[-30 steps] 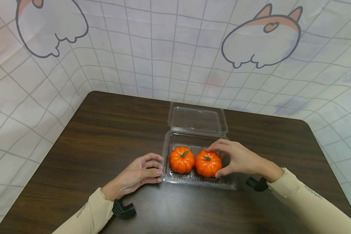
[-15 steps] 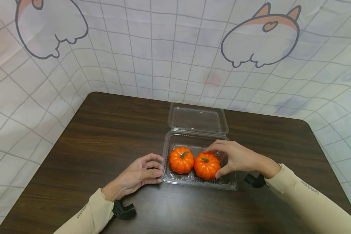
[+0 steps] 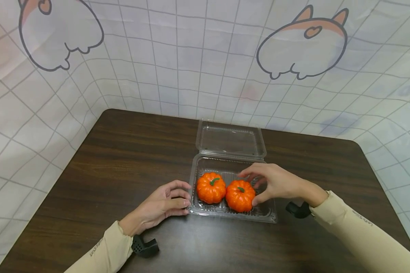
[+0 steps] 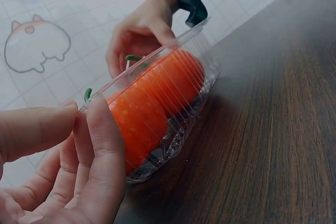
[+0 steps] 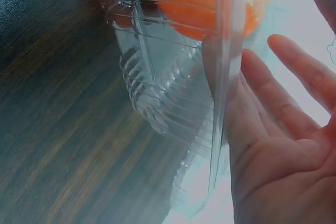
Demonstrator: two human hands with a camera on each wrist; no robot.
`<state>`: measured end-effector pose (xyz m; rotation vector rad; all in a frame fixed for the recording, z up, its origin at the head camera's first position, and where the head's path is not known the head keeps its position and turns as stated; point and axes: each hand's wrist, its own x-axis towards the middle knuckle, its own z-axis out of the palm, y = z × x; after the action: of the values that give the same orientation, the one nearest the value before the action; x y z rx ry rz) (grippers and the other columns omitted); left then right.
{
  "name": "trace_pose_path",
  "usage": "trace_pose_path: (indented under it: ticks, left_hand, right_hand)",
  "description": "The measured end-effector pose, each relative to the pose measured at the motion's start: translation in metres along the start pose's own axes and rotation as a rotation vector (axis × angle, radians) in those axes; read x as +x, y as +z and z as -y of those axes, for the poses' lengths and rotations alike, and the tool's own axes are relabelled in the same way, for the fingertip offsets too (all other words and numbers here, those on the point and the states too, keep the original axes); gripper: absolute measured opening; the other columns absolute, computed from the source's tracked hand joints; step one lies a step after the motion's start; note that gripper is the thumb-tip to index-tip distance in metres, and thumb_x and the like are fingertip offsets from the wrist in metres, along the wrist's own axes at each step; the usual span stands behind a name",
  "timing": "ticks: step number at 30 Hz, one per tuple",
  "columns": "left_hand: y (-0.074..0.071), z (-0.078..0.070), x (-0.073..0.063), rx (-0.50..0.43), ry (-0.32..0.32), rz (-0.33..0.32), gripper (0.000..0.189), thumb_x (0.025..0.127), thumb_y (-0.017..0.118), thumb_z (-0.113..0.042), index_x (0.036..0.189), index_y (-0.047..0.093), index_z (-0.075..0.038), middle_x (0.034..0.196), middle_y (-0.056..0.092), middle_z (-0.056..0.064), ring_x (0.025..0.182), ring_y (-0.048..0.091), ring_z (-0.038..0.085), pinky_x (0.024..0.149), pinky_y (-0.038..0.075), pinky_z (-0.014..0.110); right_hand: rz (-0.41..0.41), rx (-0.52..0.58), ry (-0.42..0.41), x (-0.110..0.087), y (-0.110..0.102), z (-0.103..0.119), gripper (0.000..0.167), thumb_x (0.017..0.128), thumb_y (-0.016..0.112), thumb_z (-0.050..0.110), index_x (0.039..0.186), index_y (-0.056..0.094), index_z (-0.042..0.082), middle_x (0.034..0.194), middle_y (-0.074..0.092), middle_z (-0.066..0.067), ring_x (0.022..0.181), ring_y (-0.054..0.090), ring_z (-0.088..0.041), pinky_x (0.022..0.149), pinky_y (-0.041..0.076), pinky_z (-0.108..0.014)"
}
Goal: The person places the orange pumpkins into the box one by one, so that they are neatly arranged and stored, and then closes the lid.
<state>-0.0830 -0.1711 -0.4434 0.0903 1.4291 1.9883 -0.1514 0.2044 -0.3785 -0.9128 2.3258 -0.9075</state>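
Note:
Two small orange pumpkins with green stems sit side by side in a clear plastic clamshell container (image 3: 232, 216). My left hand (image 3: 162, 203) pinches the container's left rim between thumb and fingers, which the left wrist view shows closely. My right hand (image 3: 278, 184) hovers over the container's right side, its fingers spread behind and beside the right pumpkin (image 3: 240, 198). The thumb tip is right at that pumpkin's side. In the right wrist view the fingers (image 5: 265, 90) are apart from the pumpkin. The left pumpkin (image 3: 210, 191) lies against the right one.
The container's hinged lid (image 3: 230, 141) lies folded back toward the far edge of the dark wooden table (image 3: 136, 151). A white gridded curtain (image 3: 177, 64) with cartoon animals hangs behind and at both sides. Black wrist mounts (image 3: 145, 246) are on both sleeves.
The right pumpkin has shifted slightly left and toward the front of the container. My right hand's fingers have loosened from it. The left hand stays on the rim.

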Motion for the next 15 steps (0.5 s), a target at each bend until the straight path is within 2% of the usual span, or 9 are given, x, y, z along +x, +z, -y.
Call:
trace_pose_path:
  ticks: [9,15]
  left_hand:
    - [-0.003,-0.006,0.001,0.006,0.002,0.009,0.047,0.095,0.074,-0.008,0.134,0.048,-0.007,0.103,0.066,-0.002,0.087,0.066,0.013,0.086,0.064,0.031]
    - [-0.004,-0.008,0.002,-0.003,-0.006,0.008,0.047,0.095,0.074,-0.006,0.134,0.048,-0.007,0.103,0.066,-0.001,0.086,0.067,0.014,0.086,0.064,0.031]
  right_hand:
    - [-0.093,0.059,0.001,-0.009,-0.009,0.002,0.078,0.075,0.094,0.03,0.14,0.058,0.009,0.141,0.063,-0.014,0.117,0.067,-0.029,0.094,0.061,-0.03]
    - [-0.178,0.079,0.009,-0.016,-0.017,0.0,0.074,0.074,0.094,0.031,0.138,0.061,0.017,0.135,0.066,-0.013,0.113,0.068,-0.029,0.094,0.061,-0.031]
